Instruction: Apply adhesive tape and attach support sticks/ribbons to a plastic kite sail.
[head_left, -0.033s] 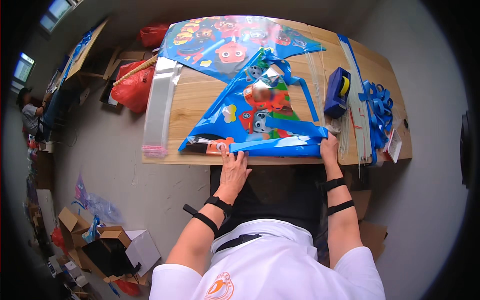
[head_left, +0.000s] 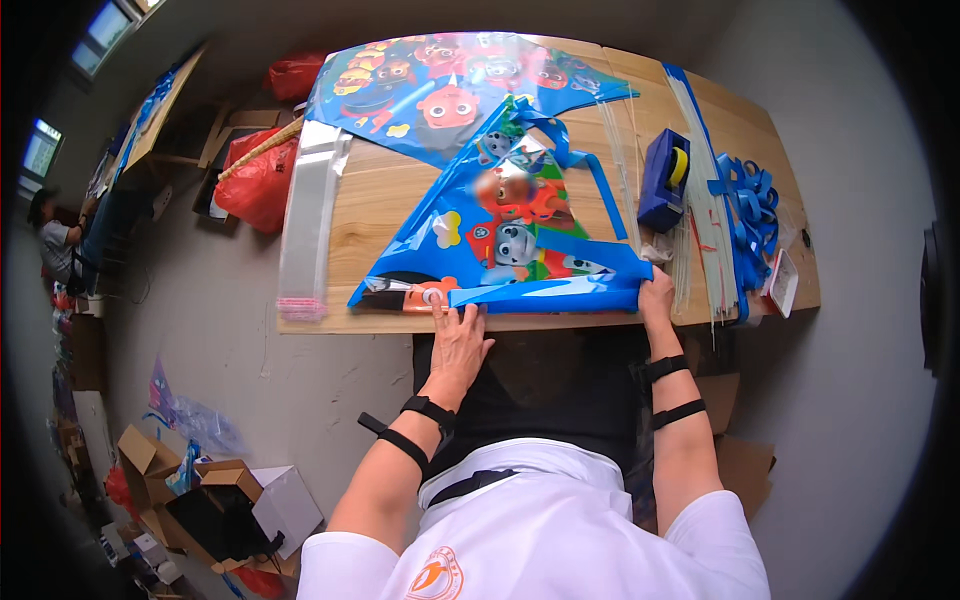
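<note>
A folded kite sail [head_left: 450,233] of glossy blue film with cartoon prints lies along the table's near edge. My left hand [head_left: 458,345] rests on its near border, fingers spread and pressing down, with nothing gripped. At the sail's right corner, my right hand [head_left: 655,295] is closed around the blue film edge, thumb on top. A blue ribbon [head_left: 600,200] trails from the sail's top and bends down toward the right. Farther back, a second printed film sheet [head_left: 440,105] spreads flat, partly under the first one's tip.
Right of the sail stand a blue tape dispenser [head_left: 662,185], thin white rods [head_left: 712,240], heaped blue ribbon [head_left: 755,205] and a small white tray [head_left: 783,283]. Clear plastic sleeves [head_left: 312,225] line the table's left edge. Red bags [head_left: 255,190] and cardboard boxes [head_left: 145,450] sit on the floor. Another person [head_left: 58,240] sits far left.
The view has shifted slightly. Near my right hand, the blue film edge lies somewhat differently, its strip less stretched out. Both hands keep nearly the same places on the sail.
</note>
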